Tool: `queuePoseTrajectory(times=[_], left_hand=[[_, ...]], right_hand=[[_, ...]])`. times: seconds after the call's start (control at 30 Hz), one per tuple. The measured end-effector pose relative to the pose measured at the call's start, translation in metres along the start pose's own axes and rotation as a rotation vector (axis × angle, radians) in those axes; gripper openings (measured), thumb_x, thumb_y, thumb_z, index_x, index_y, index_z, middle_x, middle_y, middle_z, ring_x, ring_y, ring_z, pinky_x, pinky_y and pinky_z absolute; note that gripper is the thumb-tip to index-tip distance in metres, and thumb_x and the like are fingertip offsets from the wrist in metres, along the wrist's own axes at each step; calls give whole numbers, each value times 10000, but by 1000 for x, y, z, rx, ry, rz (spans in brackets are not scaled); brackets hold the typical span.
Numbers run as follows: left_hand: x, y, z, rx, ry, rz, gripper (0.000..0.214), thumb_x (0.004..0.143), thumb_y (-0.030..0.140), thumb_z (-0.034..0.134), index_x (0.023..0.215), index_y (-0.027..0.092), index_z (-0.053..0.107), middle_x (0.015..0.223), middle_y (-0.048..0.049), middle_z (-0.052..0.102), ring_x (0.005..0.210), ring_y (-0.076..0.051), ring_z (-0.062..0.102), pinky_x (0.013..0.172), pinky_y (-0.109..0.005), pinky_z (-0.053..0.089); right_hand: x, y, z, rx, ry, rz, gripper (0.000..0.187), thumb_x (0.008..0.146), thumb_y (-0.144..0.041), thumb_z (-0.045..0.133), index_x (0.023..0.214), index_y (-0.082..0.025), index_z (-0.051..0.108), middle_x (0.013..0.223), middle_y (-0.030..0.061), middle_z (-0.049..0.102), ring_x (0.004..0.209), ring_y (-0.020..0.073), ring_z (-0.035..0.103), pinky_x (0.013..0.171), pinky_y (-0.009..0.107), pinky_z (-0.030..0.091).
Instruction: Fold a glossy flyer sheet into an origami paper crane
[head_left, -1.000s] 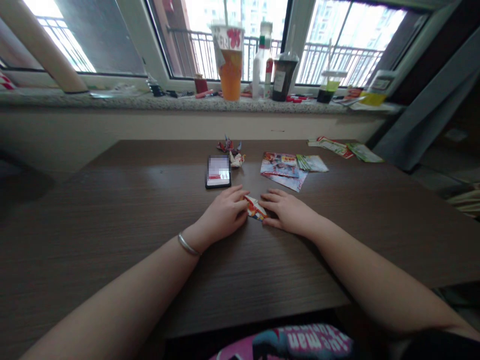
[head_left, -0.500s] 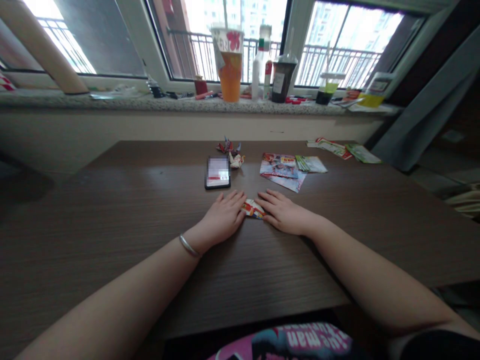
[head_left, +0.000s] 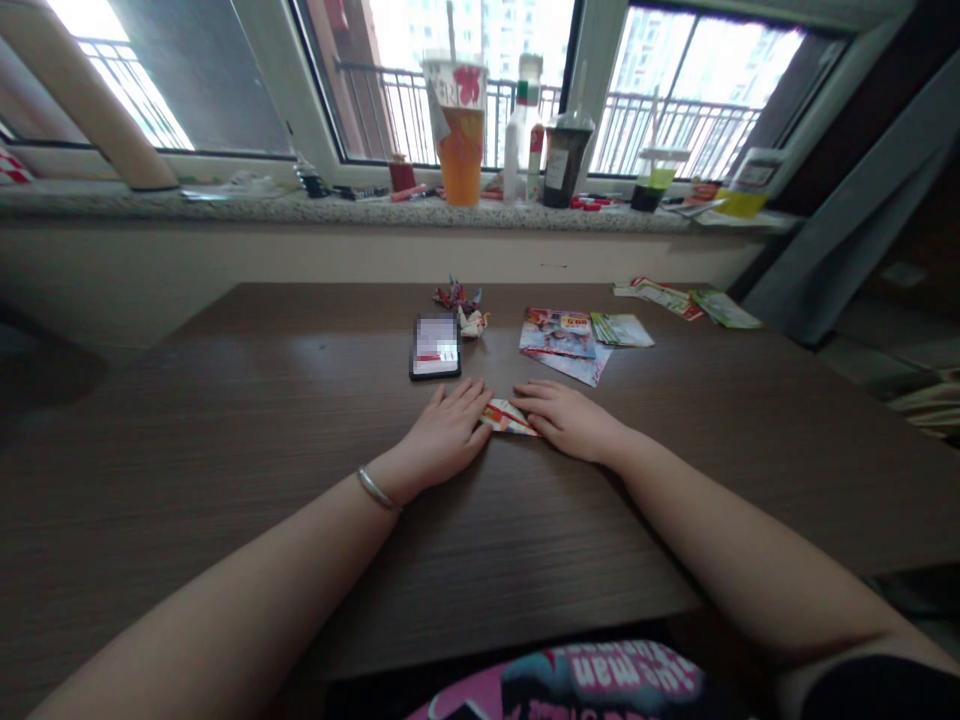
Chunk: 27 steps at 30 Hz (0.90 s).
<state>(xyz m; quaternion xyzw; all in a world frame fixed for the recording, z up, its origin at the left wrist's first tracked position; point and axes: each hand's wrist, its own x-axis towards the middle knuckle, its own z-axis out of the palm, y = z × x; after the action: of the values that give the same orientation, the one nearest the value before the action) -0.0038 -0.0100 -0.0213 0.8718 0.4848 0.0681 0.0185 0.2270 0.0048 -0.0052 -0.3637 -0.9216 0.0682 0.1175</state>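
Observation:
A small folded piece of printed paper (head_left: 508, 417), red, white and yellow, lies flat on the dark wooden table (head_left: 225, 420). My left hand (head_left: 444, 433) rests flat on its left edge with fingers stretched out; a silver bangle (head_left: 374, 490) sits on that wrist. My right hand (head_left: 564, 420) lies flat on the paper's right edge, fingers extended and pressing down. Just beyond my hands lies a black phone (head_left: 435, 346) with its screen lit.
Small folded paper figures (head_left: 462, 305) sit behind the phone. Colourful leaflets (head_left: 566, 338) and more sheets (head_left: 675, 297) lie to the right. The windowsill carries an orange drink cup (head_left: 459, 130), a bottle (head_left: 517, 135), a dark cup (head_left: 566, 155) and clutter. A grey curtain (head_left: 855, 220) hangs at right.
Both hands have flattened out on the folded paper and shifted slightly; the paper now lies flatter between them.

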Motion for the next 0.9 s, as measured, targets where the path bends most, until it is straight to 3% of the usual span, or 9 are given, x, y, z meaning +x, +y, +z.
queuePoseTrajectory(times=[0.13,0.27,0.43,0.53,0.63,0.77,0.9], left_hand=[[0,0,-1,-70,55,-7,467,942,335,389,1353,118,440,1484,-168,392,1420,-273,284,1164,-514,193],[1,-2,-1,-109,69,28,354,913,240,424,1236,119,506,1470,-191,401,1410,-284,302,1152,-540,207],[0,-2,-8,-140,124,86,268,872,221,492,1112,199,611,1481,-131,395,1408,-329,278,1117,-594,222],[-2,-1,-14,-171,216,159,229,849,231,537,1041,228,662,1348,-96,529,1269,-289,451,1076,-525,318],[-2,1,-16,-223,227,221,201,862,286,561,1012,211,672,1116,-69,658,1052,-239,576,964,-432,424],[2,0,-12,-265,214,227,147,891,277,549,909,187,663,980,-61,694,939,-208,614,876,-365,464],[7,-6,-5,-295,198,197,89,866,238,578,843,182,644,930,-62,689,909,-205,626,852,-343,484]], right_hand=[[4,7,2,143,110,26,396,899,-115,434,1233,-204,629,1274,98,622,1214,222,538,1054,435,408],[5,9,6,182,144,-32,387,874,-179,554,1258,-194,605,1266,116,617,1195,232,539,1034,442,412],[6,5,8,213,197,-41,168,876,-202,591,990,-201,715,1134,86,662,1069,203,582,966,382,440],[7,3,8,207,210,4,139,883,-245,591,852,-190,716,974,74,672,944,183,593,884,345,454],[9,0,8,169,170,50,159,869,-270,603,761,-176,672,842,57,653,866,180,576,818,324,438],[9,-5,7,172,154,112,183,837,-284,632,694,-172,618,753,33,629,792,170,555,758,296,409],[9,-6,6,205,133,122,75,820,-256,645,790,-188,649,716,6,625,739,157,532,710,272,386]])
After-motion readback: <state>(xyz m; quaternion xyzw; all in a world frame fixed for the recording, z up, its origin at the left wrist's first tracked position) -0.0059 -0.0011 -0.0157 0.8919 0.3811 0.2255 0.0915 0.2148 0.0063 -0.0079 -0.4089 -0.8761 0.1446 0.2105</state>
